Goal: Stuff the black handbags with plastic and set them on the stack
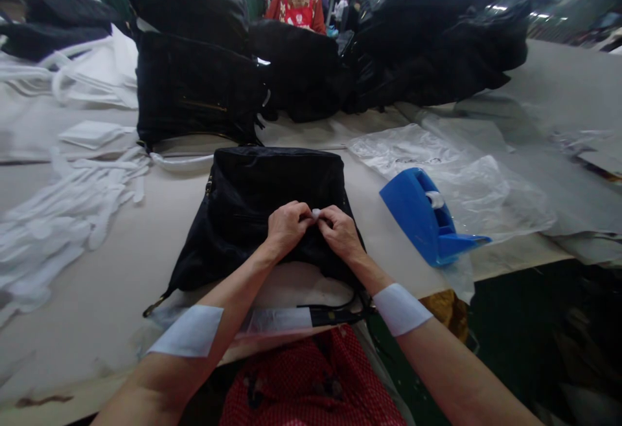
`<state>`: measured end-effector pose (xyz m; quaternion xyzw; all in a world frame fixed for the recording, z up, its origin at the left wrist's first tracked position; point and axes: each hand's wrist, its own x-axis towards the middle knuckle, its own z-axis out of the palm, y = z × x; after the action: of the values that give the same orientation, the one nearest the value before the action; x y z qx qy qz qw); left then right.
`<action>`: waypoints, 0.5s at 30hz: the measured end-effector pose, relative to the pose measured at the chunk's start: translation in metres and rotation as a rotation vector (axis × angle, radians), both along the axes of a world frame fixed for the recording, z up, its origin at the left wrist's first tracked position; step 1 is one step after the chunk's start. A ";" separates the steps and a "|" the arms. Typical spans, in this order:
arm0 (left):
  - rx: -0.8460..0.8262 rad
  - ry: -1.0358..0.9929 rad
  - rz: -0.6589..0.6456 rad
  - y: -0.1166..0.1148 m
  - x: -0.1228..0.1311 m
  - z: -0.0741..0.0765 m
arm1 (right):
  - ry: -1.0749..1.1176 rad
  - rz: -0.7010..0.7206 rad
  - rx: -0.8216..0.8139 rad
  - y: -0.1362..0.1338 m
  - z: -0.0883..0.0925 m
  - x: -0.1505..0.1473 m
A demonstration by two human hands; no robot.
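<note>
Black soft fabric bag (253, 199) lies flat under two pinching hands

The bag rests on a pale, broad worktable (379, 251), directly in front of the person, its wide end towards the table's near edge. Gold-coloured metal fittings show along its left side, and a clasp of the same colour (154, 307) sits at its lower left corner.

Both hands meet above the right half of the bag. The left hand (290, 224) and the right hand (339, 228) have thumb and fingers closed, gripping a small white piece (315, 213) between their fingertips; what it is made of is too small to tell. A white rectangular patch (189, 332) lies on the left forearm and a matching white square patch (401, 309) on the right one. Beneath the wrists, a thin black strap (335, 314) runs along the near edge, above red checked cloth (311, 381).

Right of the bag, well apart from the hands, stands an angular blue plastic holder (413, 212) with something white inside, beside a crumpled clear plastic sheet (505, 199). Left of the bag lies a tangle of white flat strips (72, 219). Behind it stands another black bag with a gold-coloured zip (194, 89), near dark heaped bundles (437, 44). Beyond them is a co-worker in red clothing (318, 15).
</note>
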<state>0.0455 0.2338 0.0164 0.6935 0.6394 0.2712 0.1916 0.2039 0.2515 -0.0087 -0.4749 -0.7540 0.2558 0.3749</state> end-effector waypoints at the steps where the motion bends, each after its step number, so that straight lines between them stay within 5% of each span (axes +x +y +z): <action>1: -0.006 -0.011 0.007 0.000 0.000 0.000 | 0.005 0.031 -0.019 0.000 0.000 0.001; 9: -0.053 -0.299 -0.190 0.012 -0.020 -0.007 | -0.083 0.081 -0.087 0.001 0.000 -0.001; 15: -0.202 -0.587 -0.124 0.018 -0.028 -0.010 | -0.190 0.166 -0.002 0.001 0.003 0.001</action>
<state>0.0171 0.2516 0.0061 0.6008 0.5369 0.3825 0.4521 0.2052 0.2521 -0.0061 -0.4334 -0.8224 0.2407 0.2790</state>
